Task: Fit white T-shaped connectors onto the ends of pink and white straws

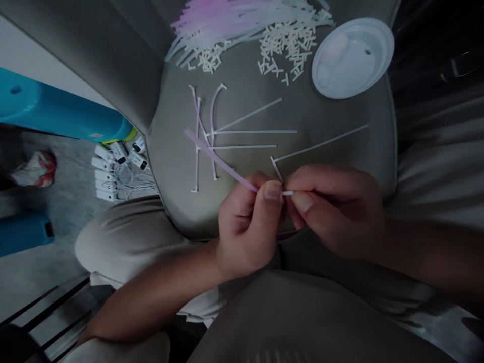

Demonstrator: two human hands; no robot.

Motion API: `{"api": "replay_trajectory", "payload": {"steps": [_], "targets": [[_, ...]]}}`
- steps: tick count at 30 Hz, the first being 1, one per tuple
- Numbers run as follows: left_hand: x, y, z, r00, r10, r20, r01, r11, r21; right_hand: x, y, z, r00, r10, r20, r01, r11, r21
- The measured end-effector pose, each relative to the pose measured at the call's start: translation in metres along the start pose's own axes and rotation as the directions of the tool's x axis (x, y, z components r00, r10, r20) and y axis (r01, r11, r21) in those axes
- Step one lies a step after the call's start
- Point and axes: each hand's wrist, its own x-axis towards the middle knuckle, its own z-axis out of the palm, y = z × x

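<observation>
My left hand [251, 224] pinches the lower right end of a pinkish tube [221, 162], whose other end points up to the left. My right hand [336, 209] grips a small white connector [288, 192] between thumb and finger, close against the left fingertips. Whether tube and connector are joined is hidden by the fingers. Just above the hands, a thin clear tube [321, 146] with a white joint lies on the grey seat [242, 212]. Farther left on the seat are several pink and clear tubes [249, 132] with white joints on them.
At the seat's far side lie a heap of loose tubes [234, 17] and piles of small white connectors [283, 45]. A white bowl [353, 58] stands at the upper right. White devices with cables [106, 179] and a blue object [24, 234] are on the floor at left.
</observation>
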Motion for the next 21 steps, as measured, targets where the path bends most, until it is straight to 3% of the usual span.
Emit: {"api": "replay_trajectory", "payload": {"steps": [7, 14, 21], "targets": [[-0.001, 0.003, -0.003, 1.0, -0.017, -0.005, 0.017, 0.997, 0.07, -0.001, -0.002, 0.0, 1.0, -0.015, 0.0, 0.015, 1.0, -0.007], [0.003, 0.011, -0.011, 0.995, 0.059, 0.081, -0.08, 0.956, 0.284, 0.0, -0.006, -0.003, 1.0, -0.019, 0.01, 0.02, 0.992, -0.127], [0.012, 0.02, -0.024, 0.962, 0.049, 0.267, -0.156, 0.904, 0.397, 0.001, -0.005, -0.008, 0.996, -0.07, 0.054, 0.08, 0.978, -0.195]]}}
